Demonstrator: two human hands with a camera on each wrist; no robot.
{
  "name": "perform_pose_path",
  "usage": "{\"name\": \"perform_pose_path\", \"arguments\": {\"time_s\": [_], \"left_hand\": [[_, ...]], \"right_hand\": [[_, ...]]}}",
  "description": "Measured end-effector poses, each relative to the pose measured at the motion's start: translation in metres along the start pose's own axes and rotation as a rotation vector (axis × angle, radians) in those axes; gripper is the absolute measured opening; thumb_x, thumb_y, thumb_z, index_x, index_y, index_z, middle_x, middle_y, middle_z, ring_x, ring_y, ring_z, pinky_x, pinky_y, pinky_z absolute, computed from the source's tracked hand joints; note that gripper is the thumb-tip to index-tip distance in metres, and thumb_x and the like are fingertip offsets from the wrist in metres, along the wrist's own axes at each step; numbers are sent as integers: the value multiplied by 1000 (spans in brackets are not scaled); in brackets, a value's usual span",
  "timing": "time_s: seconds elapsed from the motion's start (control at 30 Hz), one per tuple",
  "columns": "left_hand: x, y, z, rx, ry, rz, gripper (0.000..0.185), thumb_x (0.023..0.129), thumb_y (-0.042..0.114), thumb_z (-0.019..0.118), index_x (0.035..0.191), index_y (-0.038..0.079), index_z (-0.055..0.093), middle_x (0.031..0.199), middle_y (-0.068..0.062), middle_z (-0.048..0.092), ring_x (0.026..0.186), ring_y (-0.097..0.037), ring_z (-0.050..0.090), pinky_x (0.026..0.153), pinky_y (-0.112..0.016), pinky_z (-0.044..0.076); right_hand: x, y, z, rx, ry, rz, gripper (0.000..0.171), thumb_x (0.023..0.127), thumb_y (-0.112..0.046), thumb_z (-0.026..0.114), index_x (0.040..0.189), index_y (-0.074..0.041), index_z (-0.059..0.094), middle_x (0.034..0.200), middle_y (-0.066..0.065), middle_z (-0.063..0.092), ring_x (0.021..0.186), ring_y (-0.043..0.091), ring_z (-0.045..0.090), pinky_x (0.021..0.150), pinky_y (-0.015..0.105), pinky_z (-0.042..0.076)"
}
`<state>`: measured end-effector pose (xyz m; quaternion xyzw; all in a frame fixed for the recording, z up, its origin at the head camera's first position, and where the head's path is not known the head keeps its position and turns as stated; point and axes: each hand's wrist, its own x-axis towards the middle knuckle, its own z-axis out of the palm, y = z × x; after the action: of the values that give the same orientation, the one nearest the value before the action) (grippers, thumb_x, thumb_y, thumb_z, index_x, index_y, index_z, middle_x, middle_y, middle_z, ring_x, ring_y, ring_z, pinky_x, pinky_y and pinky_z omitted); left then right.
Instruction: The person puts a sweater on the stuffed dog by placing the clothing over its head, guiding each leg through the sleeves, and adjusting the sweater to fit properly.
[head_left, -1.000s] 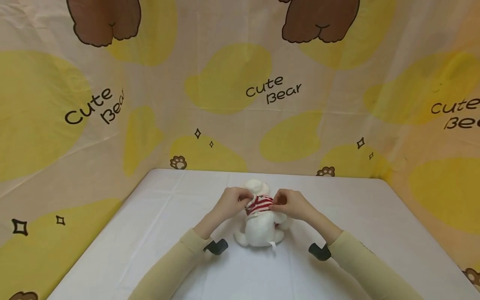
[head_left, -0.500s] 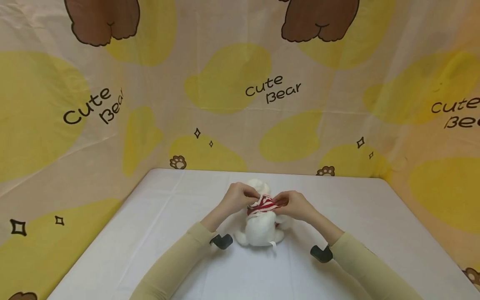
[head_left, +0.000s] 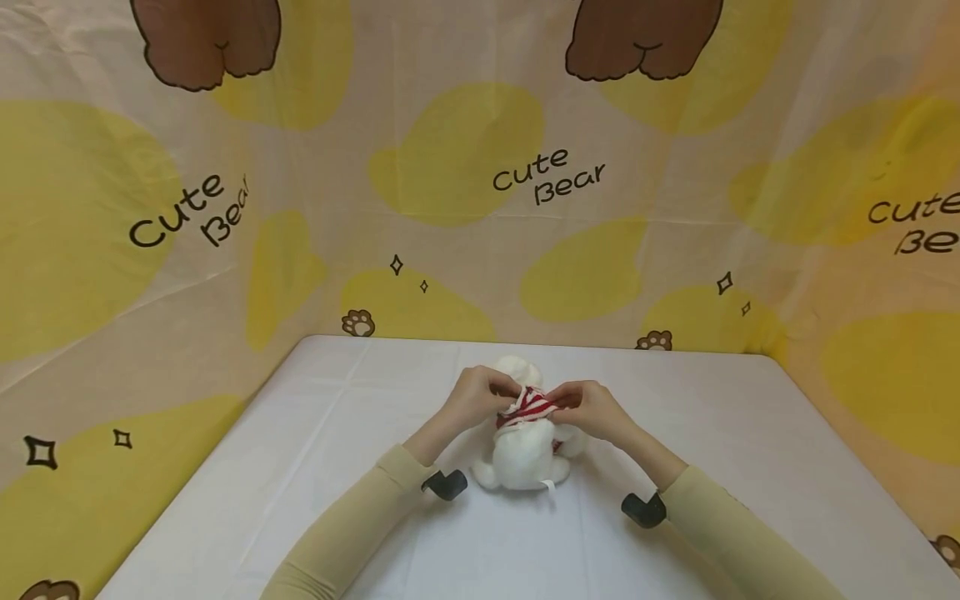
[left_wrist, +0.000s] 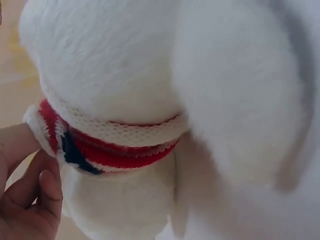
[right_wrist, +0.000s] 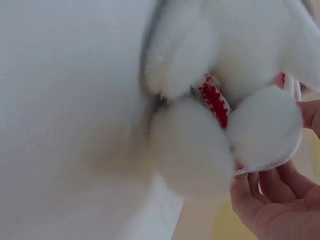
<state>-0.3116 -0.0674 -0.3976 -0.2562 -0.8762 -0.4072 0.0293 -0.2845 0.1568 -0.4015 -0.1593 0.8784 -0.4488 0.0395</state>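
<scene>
A white plush toy (head_left: pixel 522 461) lies face down on the table, wearing a red-and-white striped knit sweater (head_left: pixel 528 408). At the sweater's upper left, my left hand (head_left: pixel 480 393) pinches the knit between thumb and fingers; the left wrist view shows its fingertips on the bunched edge of the sweater (left_wrist: pixel 120 150), which has a dark blue patch. My right hand (head_left: pixel 588 408) grips the sweater's right side. In the right wrist view, the right hand's fingers (right_wrist: pixel 267 187) curl under the knit beside a plush limb (right_wrist: pixel 265 125), which partly hides the grip.
The white-covered table (head_left: pixel 337 433) surrounds the toy. Behind it hangs a yellow patterned curtain (head_left: pixel 450 242) printed with bears. A white tag (head_left: pixel 551 486) sticks out at the toy's near end. Black wrist mounts (head_left: pixel 446 485) show below both hands.
My left hand has shifted right and slightly up, drawing the sweater's left edge inward so its stripes now slant and bunch. The right hand has barely moved; the toy stays in place.
</scene>
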Motion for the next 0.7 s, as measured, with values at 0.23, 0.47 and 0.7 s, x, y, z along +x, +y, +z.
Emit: {"name": "perform_pose_path", "arguments": {"time_s": [0.23,0.47,0.7], "left_hand": [[0,-1,2,52,-30,74,19,73,4,75,91,10,75,74,1,66,63,-4,51,56,-17,43],[2,4,4,91,-117,144,26,72,1,74,97,9,73,74,2,63,64,-5,48,57,-17,42],[7,5,14,175,-100,214,26,70,3,78,94,12,70,80,5,66,70,-6,47,62,-16,41]], "right_hand": [[4,6,3,93,11,73,25,79,-13,72,101,-3,69,91,7,72,84,11,64,71,23,51],[4,9,8,117,28,62,22,81,-12,70,101,-3,70,92,8,72,85,11,64,73,24,51],[3,2,11,151,70,122,24,82,-12,70,101,1,69,90,11,72,83,10,64,71,21,48]]}}
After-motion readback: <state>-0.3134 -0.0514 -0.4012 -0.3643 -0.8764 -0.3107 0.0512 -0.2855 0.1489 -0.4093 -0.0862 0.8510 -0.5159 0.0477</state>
